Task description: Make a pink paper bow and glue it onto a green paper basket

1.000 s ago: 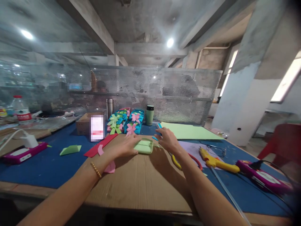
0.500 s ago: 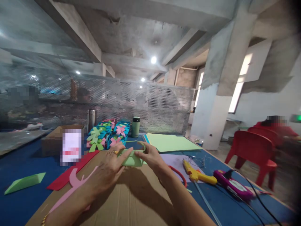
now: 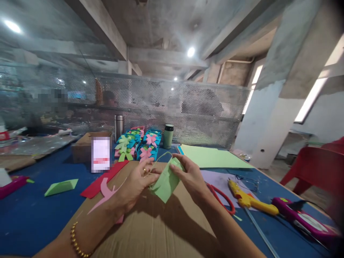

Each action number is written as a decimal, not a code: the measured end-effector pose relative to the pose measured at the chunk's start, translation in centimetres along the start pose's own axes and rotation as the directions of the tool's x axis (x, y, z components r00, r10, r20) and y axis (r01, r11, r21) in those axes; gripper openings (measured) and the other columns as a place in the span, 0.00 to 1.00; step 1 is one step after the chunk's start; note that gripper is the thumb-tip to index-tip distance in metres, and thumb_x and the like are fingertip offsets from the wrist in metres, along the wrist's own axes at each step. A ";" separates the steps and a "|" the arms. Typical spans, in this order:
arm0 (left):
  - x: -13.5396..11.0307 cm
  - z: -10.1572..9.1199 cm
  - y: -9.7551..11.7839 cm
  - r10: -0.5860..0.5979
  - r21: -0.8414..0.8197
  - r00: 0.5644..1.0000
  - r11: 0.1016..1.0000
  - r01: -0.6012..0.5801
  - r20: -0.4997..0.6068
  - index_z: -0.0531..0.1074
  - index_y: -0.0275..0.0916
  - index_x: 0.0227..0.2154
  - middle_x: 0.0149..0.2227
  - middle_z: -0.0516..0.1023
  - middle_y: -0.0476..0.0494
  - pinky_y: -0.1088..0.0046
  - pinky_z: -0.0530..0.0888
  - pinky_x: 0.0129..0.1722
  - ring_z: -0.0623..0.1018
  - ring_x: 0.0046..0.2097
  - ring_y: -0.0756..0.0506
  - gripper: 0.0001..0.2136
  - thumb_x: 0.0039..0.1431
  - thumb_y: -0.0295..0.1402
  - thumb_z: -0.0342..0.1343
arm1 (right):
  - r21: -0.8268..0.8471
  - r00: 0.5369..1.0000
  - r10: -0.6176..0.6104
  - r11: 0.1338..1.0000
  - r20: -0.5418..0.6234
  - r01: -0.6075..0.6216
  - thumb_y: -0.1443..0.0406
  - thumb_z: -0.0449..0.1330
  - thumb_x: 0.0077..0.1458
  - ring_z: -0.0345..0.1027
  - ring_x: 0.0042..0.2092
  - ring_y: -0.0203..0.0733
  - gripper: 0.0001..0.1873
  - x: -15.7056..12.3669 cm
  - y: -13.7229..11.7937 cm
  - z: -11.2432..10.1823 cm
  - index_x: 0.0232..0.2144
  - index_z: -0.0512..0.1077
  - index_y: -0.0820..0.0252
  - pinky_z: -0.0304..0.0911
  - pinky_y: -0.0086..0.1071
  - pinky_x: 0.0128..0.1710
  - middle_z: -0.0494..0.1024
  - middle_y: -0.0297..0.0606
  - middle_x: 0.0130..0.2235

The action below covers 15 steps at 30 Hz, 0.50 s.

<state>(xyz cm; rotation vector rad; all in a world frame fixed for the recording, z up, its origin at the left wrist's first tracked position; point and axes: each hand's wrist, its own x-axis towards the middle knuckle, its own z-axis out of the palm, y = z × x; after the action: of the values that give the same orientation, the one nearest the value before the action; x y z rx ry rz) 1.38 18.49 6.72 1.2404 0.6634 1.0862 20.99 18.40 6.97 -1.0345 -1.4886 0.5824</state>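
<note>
Cardboard (image 3: 161,229) covers the blue table (image 3: 32,215) under my hands. My left hand (image 3: 133,188) and right hand (image 3: 189,177) both pinch the green bag (image 3: 164,182), which is tilted and lifted just above the cardboard. Scissors (image 3: 221,199) and a glue gun (image 3: 248,200) lie to my right.

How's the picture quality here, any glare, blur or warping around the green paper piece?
Head view: the ceiling lamp flares with streaks; the window is blown out; beams bow from wide-angle distortion; the right corners darken; the green paper piece, left hand and right hand are fairly sharp, with a soft shadow on the cardboard; the mesh screen looks hazy.
</note>
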 end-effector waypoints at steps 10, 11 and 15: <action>0.2 -0.2 -0.1 0.041 0.140 0.999 0.989 -0.044 0.027 0.77 0.37 0.49 0.45 0.81 0.40 0.70 0.72 0.41 0.79 0.42 0.43 0.18 0.56 0.34 0.62 | -0.120 0.995 -0.098 0.988 0.036 0.102 0.59 0.60 0.58 0.75 0.43 0.46 0.18 -0.7 -0.3 0.8 0.49 0.71 0.58 0.71 0.38 0.42 0.81 0.42 0.43; 0.2 -0.1 0.2 0.066 0.189 0.998 0.980 -0.067 0.010 0.78 0.37 0.48 0.44 0.82 0.41 0.70 0.71 0.40 0.78 0.42 0.43 0.17 0.56 0.33 0.62 | -0.122 0.993 -0.104 0.987 0.048 0.109 0.59 0.60 0.58 0.75 0.42 0.45 0.18 -0.7 -0.3 0.8 0.50 0.71 0.59 0.71 0.38 0.40 0.81 0.42 0.42; 0.0 -0.1 1.1 0.133 0.334 0.991 0.936 -0.115 -0.032 0.80 0.38 0.45 0.43 0.83 0.41 0.69 0.72 0.39 0.78 0.43 0.41 0.15 0.54 0.30 0.59 | -0.147 0.988 -0.137 0.978 0.066 0.146 0.59 0.58 0.61 0.75 0.37 0.43 0.19 -0.6 -0.4 0.6 0.52 0.69 0.59 0.72 0.37 0.35 0.80 0.42 0.40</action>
<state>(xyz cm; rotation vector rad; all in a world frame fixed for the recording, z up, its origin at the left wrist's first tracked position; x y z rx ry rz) 0.98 18.50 7.70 1.5636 0.8432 1.1468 20.31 17.78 6.83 -1.0247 -1.6609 0.4046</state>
